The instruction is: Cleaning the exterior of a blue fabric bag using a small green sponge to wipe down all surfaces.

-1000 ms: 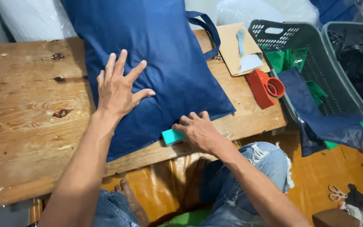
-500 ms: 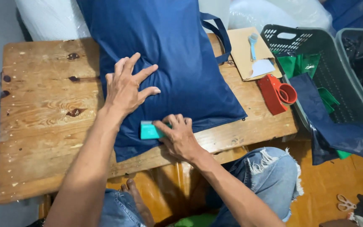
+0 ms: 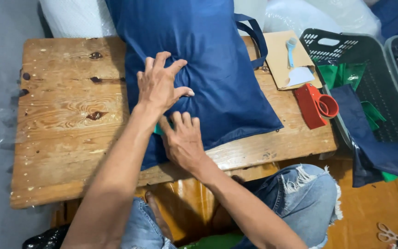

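Looks like a small home packing setup, not a real shop: a worn wooden table (image 3: pixel 61 115) with a red tape dispenser (image 3: pixel 316 105), plastic laundry baskets (image 3: pixel 383 92) stuffed with fabric (blue and green), bubble wrap (image 3: pixel 77 18) behind.

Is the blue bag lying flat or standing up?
Flat: the blue bag lies spread on the wooden table, left hand and right hand pressing on it.
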